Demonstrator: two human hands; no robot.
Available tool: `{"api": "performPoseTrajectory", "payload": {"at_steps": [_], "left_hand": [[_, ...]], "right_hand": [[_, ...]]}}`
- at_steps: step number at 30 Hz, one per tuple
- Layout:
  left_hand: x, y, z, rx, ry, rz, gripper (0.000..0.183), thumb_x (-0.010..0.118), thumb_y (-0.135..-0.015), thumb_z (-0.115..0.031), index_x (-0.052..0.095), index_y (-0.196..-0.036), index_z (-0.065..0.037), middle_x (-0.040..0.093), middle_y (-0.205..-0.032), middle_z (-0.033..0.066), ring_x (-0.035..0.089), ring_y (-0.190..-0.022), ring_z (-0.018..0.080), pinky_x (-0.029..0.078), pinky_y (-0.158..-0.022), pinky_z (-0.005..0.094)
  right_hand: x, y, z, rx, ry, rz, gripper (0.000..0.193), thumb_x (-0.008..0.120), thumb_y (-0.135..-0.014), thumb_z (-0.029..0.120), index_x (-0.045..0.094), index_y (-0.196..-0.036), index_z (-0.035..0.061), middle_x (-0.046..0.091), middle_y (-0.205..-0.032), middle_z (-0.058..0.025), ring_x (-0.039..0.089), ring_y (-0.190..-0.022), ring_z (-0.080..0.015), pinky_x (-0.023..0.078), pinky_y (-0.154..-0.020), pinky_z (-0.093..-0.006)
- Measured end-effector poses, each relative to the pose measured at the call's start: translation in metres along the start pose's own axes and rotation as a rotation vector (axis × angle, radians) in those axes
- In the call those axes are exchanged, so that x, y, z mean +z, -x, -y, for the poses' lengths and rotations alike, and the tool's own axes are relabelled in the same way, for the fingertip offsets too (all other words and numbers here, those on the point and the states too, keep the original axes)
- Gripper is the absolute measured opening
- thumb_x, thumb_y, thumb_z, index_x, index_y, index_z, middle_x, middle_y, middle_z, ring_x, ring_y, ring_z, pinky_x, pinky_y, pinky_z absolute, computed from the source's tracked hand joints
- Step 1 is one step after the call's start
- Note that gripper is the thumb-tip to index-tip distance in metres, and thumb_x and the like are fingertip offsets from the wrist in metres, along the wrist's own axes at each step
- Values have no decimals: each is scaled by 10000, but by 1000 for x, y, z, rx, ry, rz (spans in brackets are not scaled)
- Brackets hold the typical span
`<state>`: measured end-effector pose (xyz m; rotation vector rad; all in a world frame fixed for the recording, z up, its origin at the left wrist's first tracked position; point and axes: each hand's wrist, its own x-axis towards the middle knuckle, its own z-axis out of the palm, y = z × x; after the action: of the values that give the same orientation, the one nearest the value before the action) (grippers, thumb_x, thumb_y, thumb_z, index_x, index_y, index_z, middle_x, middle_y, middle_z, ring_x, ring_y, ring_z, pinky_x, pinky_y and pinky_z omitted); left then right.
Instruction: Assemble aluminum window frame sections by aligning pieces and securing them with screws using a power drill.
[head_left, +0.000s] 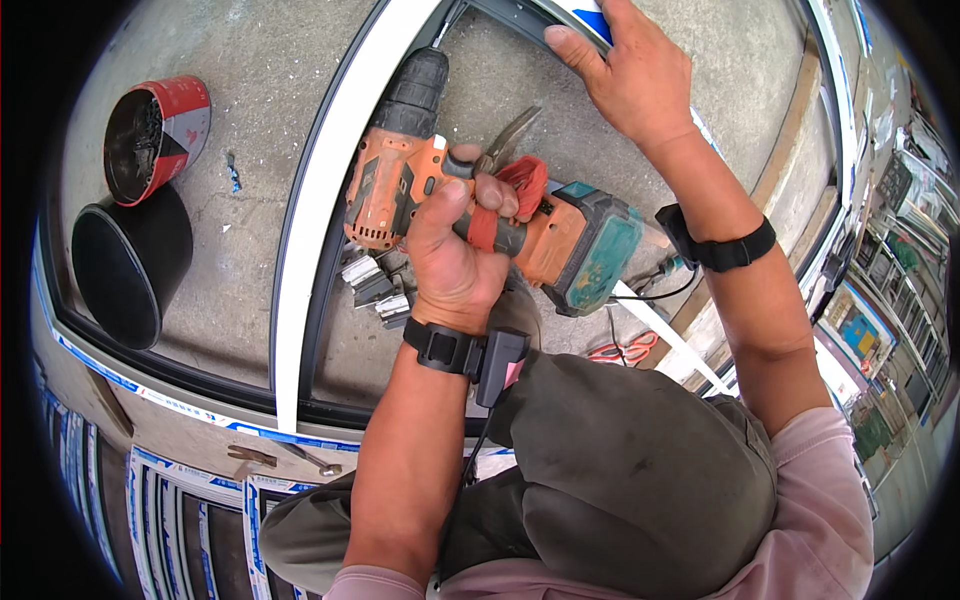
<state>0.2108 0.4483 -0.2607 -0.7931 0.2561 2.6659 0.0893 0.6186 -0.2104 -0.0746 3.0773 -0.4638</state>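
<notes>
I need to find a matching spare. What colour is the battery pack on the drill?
Teal, on the orange drill; the battery pack shows best in the head view.

Open room: I see bare concrete floor (260,70) at upper centre.
Obstacles: two round cans (140,200) upper left; metal brackets (375,290) centre; white frame bar (320,200) crossing.

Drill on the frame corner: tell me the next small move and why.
Probably press the drill straight in and pull the trigger: its tip already sits at the frame corner, the left hand grips the handle along with pliers, and the right hand steadies the frame.
</notes>
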Motion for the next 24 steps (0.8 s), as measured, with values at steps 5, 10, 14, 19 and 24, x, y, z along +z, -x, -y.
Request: {"api": "performPoseTrajectory", "payload": {"at_steps": [5,10,14,19,24], "left_hand": [[2,1,-2,-31,22,-5,393,626,-815,-198,496,-1150,-38,565,-747,64,551,-756,220,446,-775,385],[0,0,0,-13,-13,-46,320,599,-823,-181,498,-1099,-52,549,-736,66,529,-751,220,434,-776,387],[4,1,1,-25,21,-34,299,595,-824,-177,506,-1085,-63,543,-732,64,517,-741,220,430,-769,381],[2,0,2,-37,17,-35,267,595,-824,-171,523,-1059,-70,537,-732,59,514,-738,219,430,-760,379],[3,1,3,-39,29,-25,262,599,-828,-175,533,-1061,-75,537,-736,58,519,-742,221,430,-761,382]], "right_hand": [[0,-3,3,44,20,24,493,604,-853,455,567,-1128,49,635,-1010,-193,613,-944,-370,484,-794,-450],[0,-5,5,53,93,38,510,603,-845,489,565,-1087,41,630,-958,-186,612,-913,-371,485,-760,-455],[-1,-4,6,59,77,49,517,616,-831,497,561,-1064,39,624,-939,-185,610,-903,-375,483,-756,-458],[-1,-3,4,34,71,28,528,639,-810,502,558,-1044,36,621,-930,-182,610,-889,-377,482,-746,-462],[1,-3,3,23,70,23,542,641,-807,506,550,-1062,36,621,-930,-183,612,-888,-377,482,-749,-466]]}}
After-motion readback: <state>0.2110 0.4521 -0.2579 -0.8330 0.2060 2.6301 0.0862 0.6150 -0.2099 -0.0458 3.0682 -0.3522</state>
